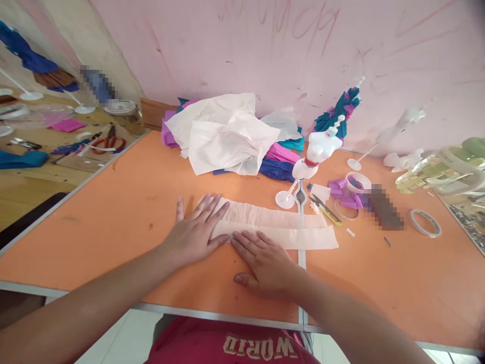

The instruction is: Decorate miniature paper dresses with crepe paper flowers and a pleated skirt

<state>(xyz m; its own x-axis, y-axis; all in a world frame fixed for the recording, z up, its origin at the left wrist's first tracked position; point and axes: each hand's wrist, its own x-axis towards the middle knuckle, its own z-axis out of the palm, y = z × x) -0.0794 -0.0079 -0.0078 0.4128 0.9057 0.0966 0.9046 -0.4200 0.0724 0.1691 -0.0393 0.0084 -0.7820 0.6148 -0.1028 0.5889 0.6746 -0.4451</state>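
A long pale strip of crepe paper point(273, 218) lies on the orange table, its near edge folded over lengthwise. My left hand point(193, 230) rests flat on the strip's left end with the fingers spread, covering that end. My right hand point(265, 263) lies flat too, its fingertips on the folded near edge beside my left thumb. Neither hand grips anything. Beyond the strip's right half stands a small white mannequin point(317, 151) with a red band at its waist.
Crumpled white paper sheets point(231, 134) lie at the back over coloured paper. To the right are yellow-handled snips point(326, 210), a small pink cup point(358, 182), a tape roll point(425, 223) and a plastic bag point(443, 169). Red-handled pliers point(109, 144) lie on the left table.
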